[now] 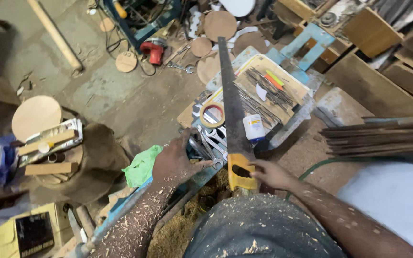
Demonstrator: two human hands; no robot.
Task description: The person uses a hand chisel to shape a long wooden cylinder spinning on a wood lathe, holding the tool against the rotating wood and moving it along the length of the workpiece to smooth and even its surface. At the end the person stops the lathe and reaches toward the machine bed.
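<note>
A long handsaw (231, 102) with a yellow handle (241, 173) lies across a cluttered bench, blade pointing away from me. My right hand (272, 174) touches the yellow handle from the right, fingers curled at its edge. Left of the handle, my left hand (175, 162) rests with fingers spread on several metal wrenches (211, 142). Both forearms are dusted with wood shavings. A roll of tape (211, 114) and a white glue bottle (254, 128) sit beside the blade.
A green cloth (142, 166) lies left of my hand. A shallow box of nails (269, 91) sits past the bottle. Round wooden discs (220, 25), a red power tool (153, 50), a stump with wood blocks (53, 157) and dark wooden strips (378, 136) surround the bench.
</note>
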